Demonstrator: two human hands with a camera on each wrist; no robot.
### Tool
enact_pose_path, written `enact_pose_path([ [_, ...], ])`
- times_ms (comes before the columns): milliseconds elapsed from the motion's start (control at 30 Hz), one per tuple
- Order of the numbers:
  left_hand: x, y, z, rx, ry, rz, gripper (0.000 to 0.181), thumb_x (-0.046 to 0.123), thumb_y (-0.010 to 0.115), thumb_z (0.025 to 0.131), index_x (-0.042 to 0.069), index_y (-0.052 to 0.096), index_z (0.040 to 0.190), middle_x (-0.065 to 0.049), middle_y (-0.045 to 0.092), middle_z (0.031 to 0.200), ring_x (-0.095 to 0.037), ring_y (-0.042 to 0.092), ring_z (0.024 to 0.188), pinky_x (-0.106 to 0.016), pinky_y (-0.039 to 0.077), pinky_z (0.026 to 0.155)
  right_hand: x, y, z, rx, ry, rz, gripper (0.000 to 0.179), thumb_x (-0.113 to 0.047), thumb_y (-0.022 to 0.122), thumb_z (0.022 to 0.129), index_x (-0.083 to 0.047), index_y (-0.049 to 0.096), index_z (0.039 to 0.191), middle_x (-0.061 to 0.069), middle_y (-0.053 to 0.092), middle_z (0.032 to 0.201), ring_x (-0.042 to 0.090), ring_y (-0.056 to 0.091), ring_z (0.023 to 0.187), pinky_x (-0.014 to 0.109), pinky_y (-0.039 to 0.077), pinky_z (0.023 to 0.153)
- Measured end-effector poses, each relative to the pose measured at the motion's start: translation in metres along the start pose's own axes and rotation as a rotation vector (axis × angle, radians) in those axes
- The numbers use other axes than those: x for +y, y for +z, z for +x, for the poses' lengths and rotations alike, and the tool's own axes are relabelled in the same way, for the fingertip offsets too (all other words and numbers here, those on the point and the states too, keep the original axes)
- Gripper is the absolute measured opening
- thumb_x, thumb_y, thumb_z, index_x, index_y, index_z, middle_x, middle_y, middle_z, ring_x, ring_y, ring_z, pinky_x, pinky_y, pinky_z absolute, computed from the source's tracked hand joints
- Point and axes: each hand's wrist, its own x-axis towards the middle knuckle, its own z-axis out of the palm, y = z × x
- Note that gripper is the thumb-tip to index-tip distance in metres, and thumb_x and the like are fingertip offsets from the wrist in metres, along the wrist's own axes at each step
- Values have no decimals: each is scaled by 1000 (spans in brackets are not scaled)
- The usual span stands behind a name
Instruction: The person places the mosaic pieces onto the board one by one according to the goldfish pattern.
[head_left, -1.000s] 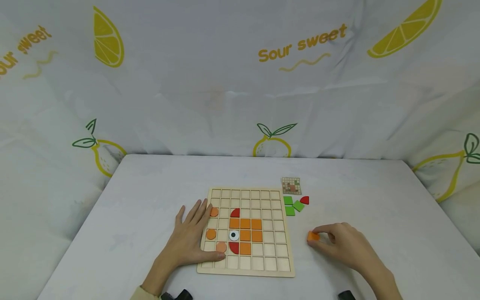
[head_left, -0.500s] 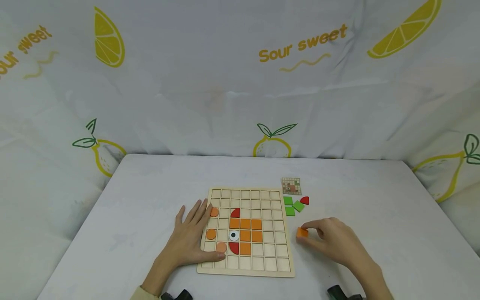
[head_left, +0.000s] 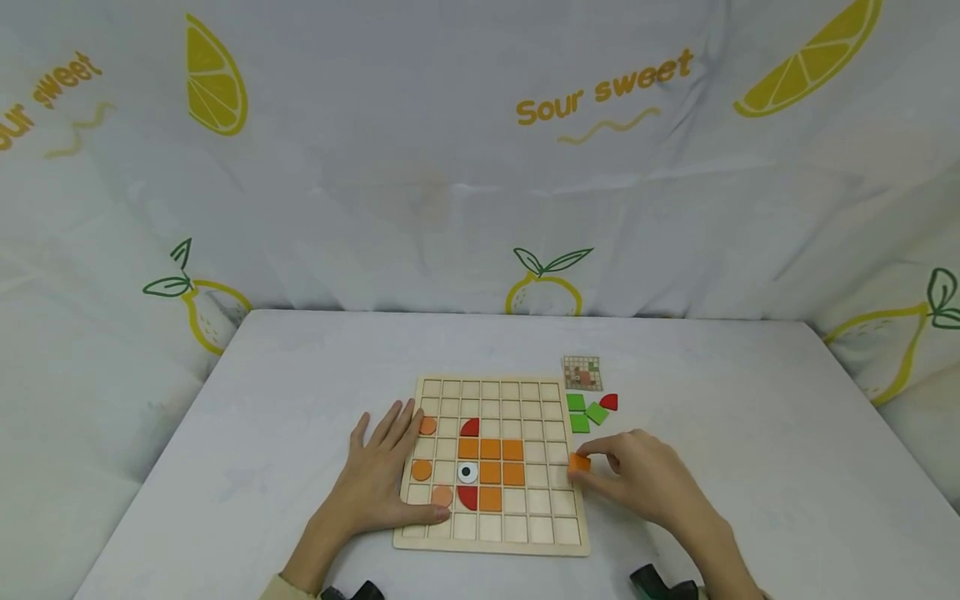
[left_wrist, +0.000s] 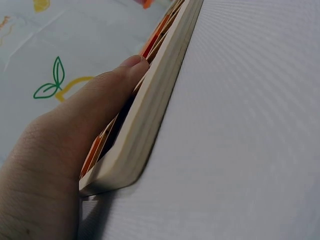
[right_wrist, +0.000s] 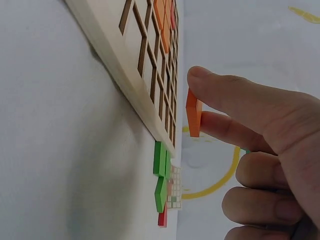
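Observation:
A wooden grid board [head_left: 528, 547] lies on the white table with orange square tiles [head_left: 491, 472], red quarter-round tiles [head_left: 468, 498], orange round tiles [head_left: 422, 471] and a white eye tile [head_left: 467, 472] in its cells. My left hand [head_left: 378, 479] rests along the board's left side, fingers straight, its thumb over the near-left edge. Between thumb and index finger, my right hand [head_left: 641, 475] pinches an orange square tile [right_wrist: 194, 115] by the board's right edge. In the right wrist view that tile is held up off the table, its other fingers curled.
Several green square tiles [head_left: 576, 402] and a red quarter-round tile [head_left: 609, 402] lie beside the board's far right corner. Just behind them is a small printed pattern card [head_left: 582, 372]. A lemon-print curtain [head_left: 420, 167] hangs behind the table.
My right hand has moved left with the orange square tile, from the bare table to the board's right edge. The left hand has stayed in place.

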Motion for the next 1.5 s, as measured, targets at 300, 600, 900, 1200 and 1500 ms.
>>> enact_pose_path([
  [300,0,1,0,-4,-7,-3,134,88,68,61,8,30,161,-10,26,170,-32,20,160,-69,4,123,-14,6,3,-16,-44,34,22,-44,85,80,-28,82,94,-9,40,55,5,36,57,19,24,53],
  [600,0,1,0,5,-1,7,132,87,68,62,8,31,161,-10,27,169,-31,21,160,-69,5,123,-32,11,8,-20,-87,36,25,-40,87,78,-23,83,95,-11,43,55,5,39,59,18,27,54],
  [900,0,2,0,4,-5,17,131,88,67,63,8,31,161,-9,29,169,-30,21,160,-68,5,123,-41,18,10,-42,-164,77,20,-37,85,81,-22,82,94,-14,38,54,1,35,57,17,25,52],
  [1200,0,2,0,11,4,14,132,87,67,63,8,30,161,-9,28,169,-30,21,160,-68,6,123,-42,27,10,-55,-207,57,24,-38,85,80,-20,83,96,-13,75,79,4,51,73,20,40,62],
  [1500,0,2,0,4,-12,11,131,87,68,62,9,30,161,-8,28,169,-30,20,160,-68,6,123,-48,34,10,-73,-202,37,25,-37,86,78,-19,83,96,-11,73,75,3,46,66,19,36,56],
])
